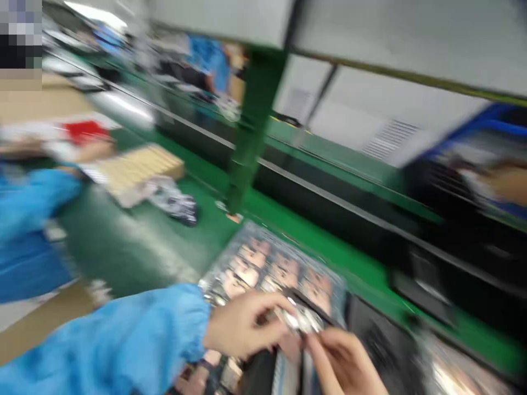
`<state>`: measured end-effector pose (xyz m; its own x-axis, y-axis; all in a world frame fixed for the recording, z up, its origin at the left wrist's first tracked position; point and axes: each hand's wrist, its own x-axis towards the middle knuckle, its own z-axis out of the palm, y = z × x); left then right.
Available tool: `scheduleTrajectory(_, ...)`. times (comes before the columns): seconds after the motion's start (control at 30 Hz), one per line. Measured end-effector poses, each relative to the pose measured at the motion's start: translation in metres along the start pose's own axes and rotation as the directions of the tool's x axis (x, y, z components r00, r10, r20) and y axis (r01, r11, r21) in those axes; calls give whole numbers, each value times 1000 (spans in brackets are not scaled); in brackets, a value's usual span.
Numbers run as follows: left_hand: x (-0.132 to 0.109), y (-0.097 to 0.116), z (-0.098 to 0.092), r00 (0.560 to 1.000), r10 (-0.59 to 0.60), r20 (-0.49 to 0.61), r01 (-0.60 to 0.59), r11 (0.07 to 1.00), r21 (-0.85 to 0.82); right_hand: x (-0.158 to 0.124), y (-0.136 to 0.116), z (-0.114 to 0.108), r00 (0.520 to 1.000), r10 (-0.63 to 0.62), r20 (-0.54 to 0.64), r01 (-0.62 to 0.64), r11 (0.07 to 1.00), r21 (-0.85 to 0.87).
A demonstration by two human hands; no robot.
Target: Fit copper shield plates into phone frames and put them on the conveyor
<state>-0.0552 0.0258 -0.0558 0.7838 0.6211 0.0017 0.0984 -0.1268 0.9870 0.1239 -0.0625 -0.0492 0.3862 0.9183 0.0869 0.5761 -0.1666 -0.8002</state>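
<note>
Our left hand (242, 323) and right hand (340, 359) meet above the near edge of a tray (263, 233), fingers (317, 343) pressed together and pinching a small silvery piece (300, 321), though blur hides the exact grip. It looks light, thin and possibly slippery, so its edges seem the surest hold. The tray lies along the worktop's green edge (362, 280).

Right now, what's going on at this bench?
A person is working over a plastic tray of small pale parts with both bare hands. The left hand and right hand meet at a small shiny item, too blurred to identify. Beyond the tray, a block of tan pieces sits on the green bench. Another person in blue is farther along the line.
</note>
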Motion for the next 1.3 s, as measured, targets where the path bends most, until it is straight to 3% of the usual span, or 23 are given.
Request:
scheduleTrajectory(0.03,-4,1,0,1000,-8,12,8,999,-34,-11,-3,-8,998,52,20,-55,984,168)
scheduleTrajectory(0.1,-5,-3,-5,998,-65,-13,65,997,-33,-19,-8,-11,988,137,73,-155,869,470)
scheduleTrajectory(0.17,-4,-7,-9,992,-119,-35,117,992,-38,-13,-6,-7,976,185,119,-217,732,646)
scheduleTrajectory(0.27,-7,-6,-8,980,-175,-90,170,984,-57,-6,-1,-3,950,223,221,-311,571,760)
scheduleTrajectory(0.4,-10,-2,-4,980,-180,-87,174,982,-68,-9,1,-3,935,219,278,-353,509,785)
scheduleTrajectory(0.63,-7,9,-3,970,-208,-124,205,978,-33,-10,2,-2,939,212,270,-343,570,747)
scheduleTrajectory(0.8,-6,-1,-8,984,-168,-54,172,981,91,-16,2,2,977,154,145,-211,768,605)
scheduleTrajectory(1.0,-5,-11,-13,986,-164,3,162,972,170,-21,-1,4,1000,-6,-19,11,955,297)
scheduleTrajectory(1.17,-7,-14,-13,992,-117,46,105,973,207,-24,-1,6,990,-117,-75,125,985,118)
scheduleTrajectory(1.3,-8,-14,-14,995,-62,72,42,966,254,-21,0,4,999,-41,-22,46,961,274)
